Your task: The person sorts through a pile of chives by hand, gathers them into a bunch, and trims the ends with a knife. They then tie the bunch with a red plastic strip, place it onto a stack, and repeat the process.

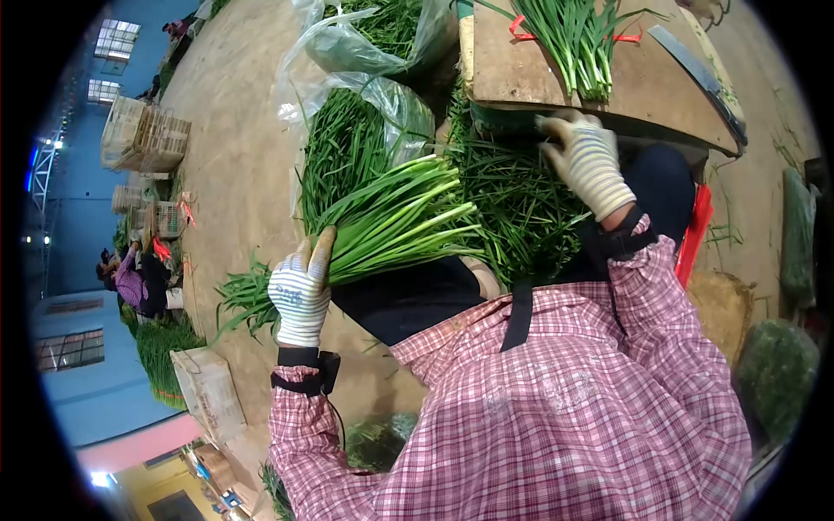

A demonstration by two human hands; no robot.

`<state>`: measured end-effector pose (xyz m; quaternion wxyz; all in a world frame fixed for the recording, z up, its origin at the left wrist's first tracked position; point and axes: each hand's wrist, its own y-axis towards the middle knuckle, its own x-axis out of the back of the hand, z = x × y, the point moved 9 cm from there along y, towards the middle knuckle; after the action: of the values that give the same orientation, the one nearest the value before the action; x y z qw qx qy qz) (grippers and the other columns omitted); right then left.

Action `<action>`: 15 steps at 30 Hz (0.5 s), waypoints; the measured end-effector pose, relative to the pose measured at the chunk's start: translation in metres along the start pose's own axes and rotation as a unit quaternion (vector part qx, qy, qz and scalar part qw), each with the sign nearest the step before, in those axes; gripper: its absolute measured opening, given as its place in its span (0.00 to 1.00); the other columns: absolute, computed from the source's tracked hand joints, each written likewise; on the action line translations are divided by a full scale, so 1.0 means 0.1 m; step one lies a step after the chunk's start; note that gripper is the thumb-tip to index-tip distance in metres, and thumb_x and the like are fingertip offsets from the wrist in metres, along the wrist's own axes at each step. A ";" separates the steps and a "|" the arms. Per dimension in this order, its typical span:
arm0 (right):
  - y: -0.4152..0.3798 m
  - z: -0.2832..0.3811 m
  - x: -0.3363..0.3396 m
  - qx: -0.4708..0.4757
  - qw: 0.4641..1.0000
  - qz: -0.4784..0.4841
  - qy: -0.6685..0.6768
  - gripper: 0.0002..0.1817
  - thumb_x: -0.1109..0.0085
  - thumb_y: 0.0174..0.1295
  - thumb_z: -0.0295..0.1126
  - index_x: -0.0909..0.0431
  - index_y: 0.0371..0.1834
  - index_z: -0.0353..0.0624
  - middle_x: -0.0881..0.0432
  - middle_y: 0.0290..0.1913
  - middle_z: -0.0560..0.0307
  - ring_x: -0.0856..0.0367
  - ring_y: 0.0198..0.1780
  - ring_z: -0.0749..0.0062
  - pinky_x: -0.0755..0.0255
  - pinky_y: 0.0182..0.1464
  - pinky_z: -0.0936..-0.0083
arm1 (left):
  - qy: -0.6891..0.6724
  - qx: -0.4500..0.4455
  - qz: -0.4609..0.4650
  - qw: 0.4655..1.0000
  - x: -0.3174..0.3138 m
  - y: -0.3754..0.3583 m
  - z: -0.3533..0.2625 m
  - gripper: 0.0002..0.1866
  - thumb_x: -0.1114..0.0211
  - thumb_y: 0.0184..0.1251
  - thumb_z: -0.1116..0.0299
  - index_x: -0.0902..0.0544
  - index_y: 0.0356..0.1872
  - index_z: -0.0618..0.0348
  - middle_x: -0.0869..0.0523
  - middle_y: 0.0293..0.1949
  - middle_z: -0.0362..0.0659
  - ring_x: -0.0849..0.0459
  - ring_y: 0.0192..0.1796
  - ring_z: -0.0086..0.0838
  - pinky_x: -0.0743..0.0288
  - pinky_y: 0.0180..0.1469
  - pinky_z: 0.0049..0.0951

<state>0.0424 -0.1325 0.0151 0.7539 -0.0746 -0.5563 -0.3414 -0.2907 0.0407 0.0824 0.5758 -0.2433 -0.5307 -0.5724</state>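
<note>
Wrapped round a loose bunch of long green stalks (391, 221), my left hand (301, 282) wears a striped glove. The pale stalk ends point right, and the leafy ends hang out past the hand at the left. My right hand (591, 161), in a striped glove too, hovers over a pile of loose green leaves (521, 208) near the front edge of a wooden board (521, 69); its fingertips are blurred. On the board lies another bunch of stalks (578, 52), with a red tie (521, 30) under it.
A long blade (686, 61) lies at the board's right edge. Plastic bags of greens (382, 113) stand behind the held bunch. Red strips (697, 234) hang by my right leg. White crates (208, 395) and a person in purple (132, 282) are at far left.
</note>
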 end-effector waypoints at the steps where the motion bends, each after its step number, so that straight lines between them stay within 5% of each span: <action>1: 0.05 0.19 0.02 0.023 0.996 -0.035 0.074 0.13 0.36 0.58 0.42 0.14 0.44 0.53 0.15 0.37 0.53 0.17 0.45 0.54 0.24 0.47 0.59 | -0.003 -0.003 -0.001 1.000 0.01 0.03 -0.03 0.35 0.37 0.49 0.79 0.23 0.63 0.40 0.14 0.44 0.47 0.15 0.34 0.40 0.23 0.36 0.39; 5: 0.20 1.37 0.02 0.202 0.968 -0.041 0.143 0.16 0.36 0.57 0.49 0.14 0.40 0.52 0.17 0.37 0.50 0.18 0.44 0.55 0.27 0.44 0.55 | -0.003 -0.030 -0.003 1.000 0.04 0.12 -0.18 0.32 0.37 0.52 0.78 0.22 0.62 0.40 0.14 0.45 0.47 0.16 0.33 0.40 0.23 0.35 0.38; 7: 0.25 1.64 -0.26 0.282 0.955 0.016 0.096 0.11 0.32 0.52 0.38 0.16 0.37 0.48 0.18 0.38 0.52 0.17 0.40 0.56 0.23 0.43 0.62 | -0.013 -0.037 -0.014 0.999 0.07 0.12 -0.24 0.31 0.37 0.53 0.78 0.22 0.61 0.40 0.14 0.46 0.48 0.16 0.32 0.40 0.23 0.34 0.37; 11: 0.35 1.03 -0.41 0.110 0.992 0.027 0.053 0.09 0.36 0.57 0.35 0.16 0.37 0.45 0.17 0.40 0.53 0.16 0.37 0.53 0.21 0.40 0.62 | -0.026 -0.010 0.022 0.999 0.02 -0.03 -0.15 0.31 0.37 0.54 0.78 0.22 0.61 0.41 0.14 0.47 0.48 0.16 0.32 0.41 0.23 0.34 0.37; 13: 0.32 0.81 -0.41 0.072 0.975 0.039 0.205 0.13 0.39 0.60 0.39 0.16 0.43 0.44 0.16 0.42 0.48 0.16 0.42 0.51 0.21 0.46 0.63 | -0.025 -0.006 0.022 0.999 0.00 -0.07 -0.15 0.31 0.37 0.54 0.79 0.22 0.62 0.42 0.14 0.46 0.48 0.16 0.32 0.41 0.23 0.34 0.37; 15: 0.27 1.12 -0.39 0.137 0.946 0.053 0.289 0.16 0.38 0.61 0.43 0.15 0.48 0.50 0.17 0.44 0.48 0.18 0.48 0.51 0.25 0.53 0.60 | -0.013 -0.013 0.010 1.000 -0.02 -0.07 -0.16 0.31 0.37 0.54 0.79 0.22 0.62 0.42 0.14 0.46 0.47 0.16 0.32 0.41 0.23 0.34 0.37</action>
<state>-0.0355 -0.0403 0.0293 0.9025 0.1019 -0.3510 -0.2279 -0.2913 0.0258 0.0731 0.5713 -0.2630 -0.5281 -0.5706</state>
